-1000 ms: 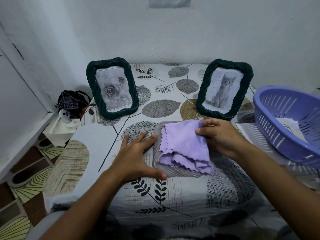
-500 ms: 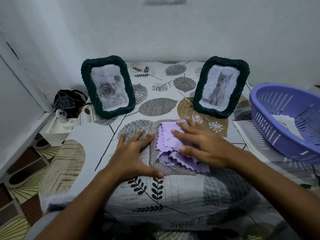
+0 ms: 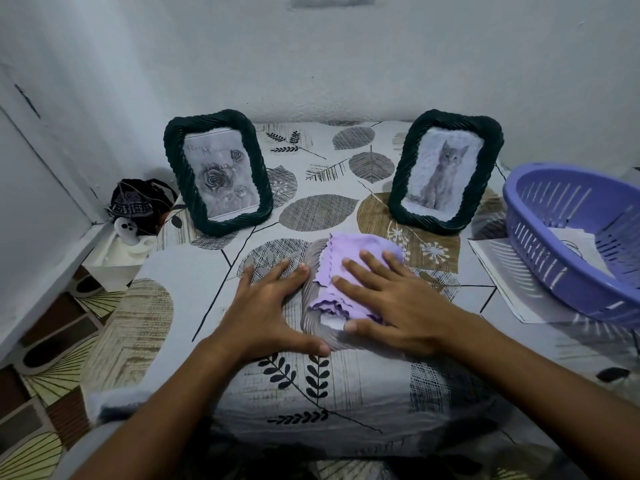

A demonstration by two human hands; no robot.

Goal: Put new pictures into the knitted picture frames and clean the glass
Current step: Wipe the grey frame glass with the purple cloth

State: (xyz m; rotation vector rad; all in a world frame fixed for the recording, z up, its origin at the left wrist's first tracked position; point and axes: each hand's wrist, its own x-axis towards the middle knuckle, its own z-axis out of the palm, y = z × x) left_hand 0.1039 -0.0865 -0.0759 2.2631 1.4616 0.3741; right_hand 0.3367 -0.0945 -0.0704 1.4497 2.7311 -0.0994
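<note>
Both hands lie flat and spread on the leaf-patterned cloth-covered surface, neither one curled round anything. The right hand presses its straight fingers down on a folded lilac microfibre cloth with a scalloped edge, which sits directly under its palm and fingers; the weight seems meant to smooth the folds and keep the cloth squared, ready for wiping or set aside after it. The left hand rests just beside the cloth, palm down on the bare covering, thumb reaching toward the right hand's thumb, likely steadying the person as they lean in. Beyond the left hand's fingertips stands a dark green knitted picture frame holding a grey rose print, tilted back on its stand so the glass faces the person. Beyond the right hand stands a second dark green knitted frame with a grey kitten picture, leaning the same way. Both already carry pictures, so I judge the filling done and the glass cleaning either just finished or about to start; whether the panes are clean I cannot tell. Out past the right hand's wrist side a lilac slotted plastic basket holds white sheets of paper, within easy reach, with another sheet lying under its near edge.
</note>
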